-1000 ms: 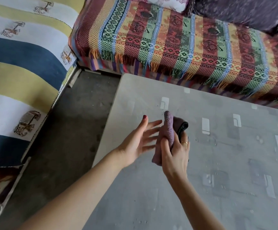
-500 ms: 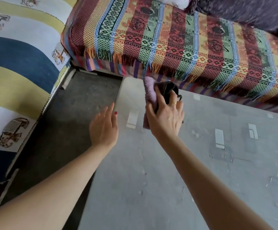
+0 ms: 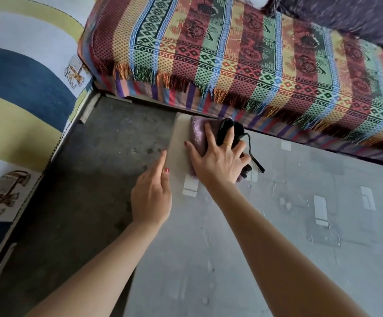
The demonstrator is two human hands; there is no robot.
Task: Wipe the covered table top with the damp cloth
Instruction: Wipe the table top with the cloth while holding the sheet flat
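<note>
The table top has a grey cover with pale rectangles and small water drops. A folded cloth, mauve with a black part and a black strap, lies at the table's far left corner. My right hand presses flat on the cloth with its fingers spread over it. My left hand rests with straight fingers at the table's left edge, a little nearer to me than the cloth, and holds nothing.
A sofa with a striped, fringed woven throw runs along the table's far side. A second seat with blue, yellow and white bands stands at the left. Dark grey floor lies between that seat and the table.
My right hand carried the cloth from above the table down onto the far left corner and now presses it flat. My left hand let go of the cloth and moved to the left edge.
</note>
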